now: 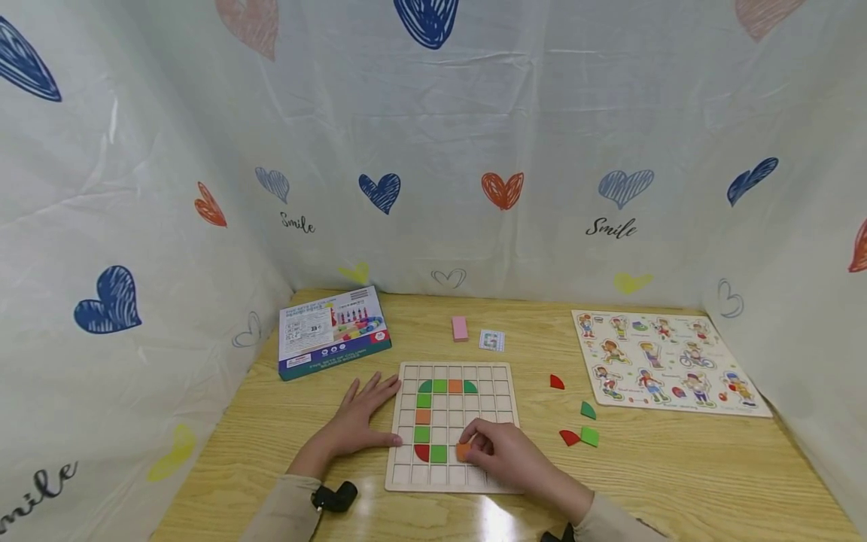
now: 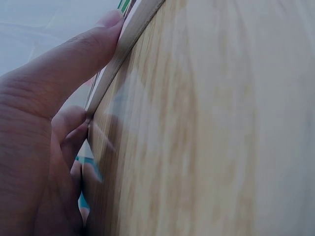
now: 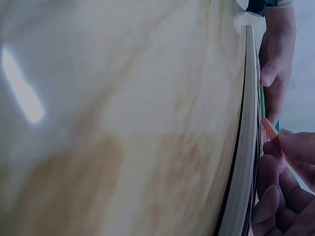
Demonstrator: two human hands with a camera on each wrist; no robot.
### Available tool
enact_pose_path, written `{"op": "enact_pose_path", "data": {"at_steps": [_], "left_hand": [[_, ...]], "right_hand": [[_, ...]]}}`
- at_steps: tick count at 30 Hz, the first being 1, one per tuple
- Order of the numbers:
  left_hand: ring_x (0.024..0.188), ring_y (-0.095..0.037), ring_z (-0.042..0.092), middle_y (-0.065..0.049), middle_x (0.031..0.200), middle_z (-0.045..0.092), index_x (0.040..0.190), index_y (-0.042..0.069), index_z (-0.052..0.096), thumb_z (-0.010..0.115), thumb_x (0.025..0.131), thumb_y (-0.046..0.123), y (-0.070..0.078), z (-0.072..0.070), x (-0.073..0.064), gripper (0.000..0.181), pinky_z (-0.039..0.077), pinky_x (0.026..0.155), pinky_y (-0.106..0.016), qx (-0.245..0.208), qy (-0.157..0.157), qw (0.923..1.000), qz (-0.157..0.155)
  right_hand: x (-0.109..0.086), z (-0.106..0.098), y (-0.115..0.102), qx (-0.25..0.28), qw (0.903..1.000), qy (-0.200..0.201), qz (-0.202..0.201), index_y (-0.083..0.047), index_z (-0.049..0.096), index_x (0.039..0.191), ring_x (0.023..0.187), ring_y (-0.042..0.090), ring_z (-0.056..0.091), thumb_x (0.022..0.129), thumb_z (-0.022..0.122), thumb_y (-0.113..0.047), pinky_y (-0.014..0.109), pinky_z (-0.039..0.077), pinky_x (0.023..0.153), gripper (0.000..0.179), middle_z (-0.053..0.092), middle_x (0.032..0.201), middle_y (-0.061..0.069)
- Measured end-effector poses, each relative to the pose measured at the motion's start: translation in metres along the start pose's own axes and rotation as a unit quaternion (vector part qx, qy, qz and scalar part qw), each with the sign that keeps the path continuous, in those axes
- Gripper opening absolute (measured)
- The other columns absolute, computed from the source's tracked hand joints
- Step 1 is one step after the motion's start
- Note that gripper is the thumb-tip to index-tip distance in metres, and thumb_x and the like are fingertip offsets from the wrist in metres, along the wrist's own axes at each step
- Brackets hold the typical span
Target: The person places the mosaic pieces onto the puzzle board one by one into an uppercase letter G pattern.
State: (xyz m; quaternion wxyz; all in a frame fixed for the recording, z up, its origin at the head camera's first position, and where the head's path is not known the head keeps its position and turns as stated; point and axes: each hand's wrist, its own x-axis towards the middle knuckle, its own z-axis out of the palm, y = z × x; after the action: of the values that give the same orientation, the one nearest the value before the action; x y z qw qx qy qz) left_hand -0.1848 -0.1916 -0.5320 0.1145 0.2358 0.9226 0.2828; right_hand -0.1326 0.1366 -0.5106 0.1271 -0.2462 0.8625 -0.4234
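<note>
Your left hand (image 1: 354, 425) blocks the grid board (image 1: 433, 488) leftward; central cells (image 1: 455, 418) leave passage; clearance beneath your right hand (image 1: 500, 450) seems slight.

- Support surface: wood-grain table (image 1: 677, 467), light finish, glossy toward its near edge.
- Centre: pale grid board (image 1: 439, 416), lying flat.
- Rear left: printed box (image 1: 332, 331), lying flat, set at an angle.
- Rear centre: pink block (image 1: 460, 329); just to its right, small printed card (image 1: 491, 340).
- Rear right: puzzle board (image 1: 728, 354) with coloured figures, lying flat.
- Between both boards, loose pieces: upper red quarter-circle (image 1: 557, 382); green quarter-circle (image 1: 588, 410), below and to its right; light green square (image 1: 590, 436), nearer the front; lower red quarter-circle (image 1: 570, 437), just beside the square.
</note>
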Motion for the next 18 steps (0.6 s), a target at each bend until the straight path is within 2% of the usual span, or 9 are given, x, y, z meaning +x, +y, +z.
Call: {"op": "enact_pose_path", "data": {"at_steps": [8,18], "left_hand": [[0.157,-0.033,0.006,-0.002,0.168,0.026,0.161,0.016,0.033,0.076,0.081,0.063,0.0014,-0.0006,-0.0001,0.101,-0.008,0.122,-0.059,0.002,0.000,1.0000,0.001],[0.156,-0.034,0.006,-0.002,0.168,0.026,0.161,0.016,0.034,0.076,0.081,0.062,0.0043,-0.0023,-0.0013,0.101,-0.007,0.122,-0.059,-0.001,0.001,1.0000,-0.001]], "right_hand": [[0.0047,0.0086,-0.0054,-0.017,0.9998,0.003,-0.013,-0.020,0.068,0.099,0.061,-0.002,0.050,0.097,0.070,-0.018,0.019,0.046,0.058,0.004,0.057,0.073,-0.017],[0.0076,0.0096,-0.0078,-0.055,0.9983,-0.005,-0.021,-0.015,0.070,0.100,0.062,-0.003,0.048,0.089,0.074,-0.011,0.018,0.045,0.059,0.013,0.055,0.074,-0.016]]}}
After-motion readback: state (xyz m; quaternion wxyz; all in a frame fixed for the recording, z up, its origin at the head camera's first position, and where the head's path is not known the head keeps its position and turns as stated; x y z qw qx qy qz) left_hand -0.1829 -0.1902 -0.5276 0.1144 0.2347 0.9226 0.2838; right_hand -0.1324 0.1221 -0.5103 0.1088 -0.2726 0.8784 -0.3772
